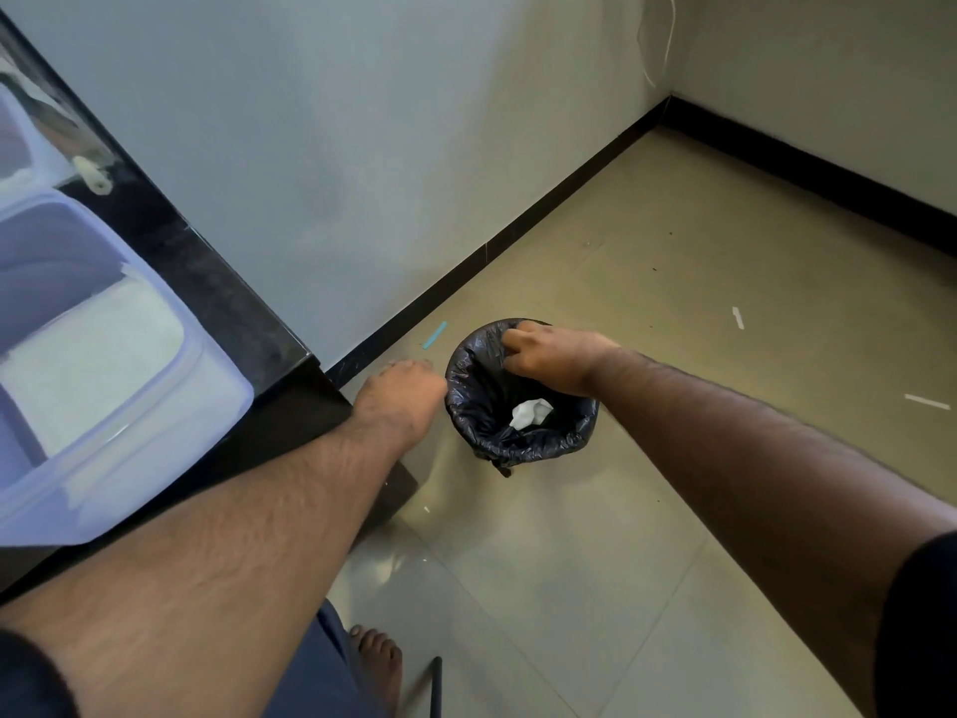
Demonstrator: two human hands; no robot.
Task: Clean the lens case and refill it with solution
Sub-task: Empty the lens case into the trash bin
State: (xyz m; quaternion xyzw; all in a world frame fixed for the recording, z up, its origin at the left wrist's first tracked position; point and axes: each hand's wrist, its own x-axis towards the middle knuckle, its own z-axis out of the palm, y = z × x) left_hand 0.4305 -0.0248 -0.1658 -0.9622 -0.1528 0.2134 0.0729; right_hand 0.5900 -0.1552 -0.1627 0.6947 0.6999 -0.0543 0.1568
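My right hand (549, 357) hangs over the bin (518, 401), fingers curled, grip unclear; crumpled tissue (531, 413) lies below. Left hand (401, 393) curled beside it.

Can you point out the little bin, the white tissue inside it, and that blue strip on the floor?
Bin (538, 443): head view, front rim of black liner.
White tissue (531, 413): head view, its middle.
Blue strip (434, 335): head view, its middle.

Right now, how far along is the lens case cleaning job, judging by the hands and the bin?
Done, apparently: a crumpled white tissue lies in the small black-lined waste bin on the floor. In hand: the right hand hangs over the bin with fingers curled; the left hand is beside its rim; whether either holds anything is unclear. Left: no lens case or solution is in view, so cleaning and refilling can't be confirmed.
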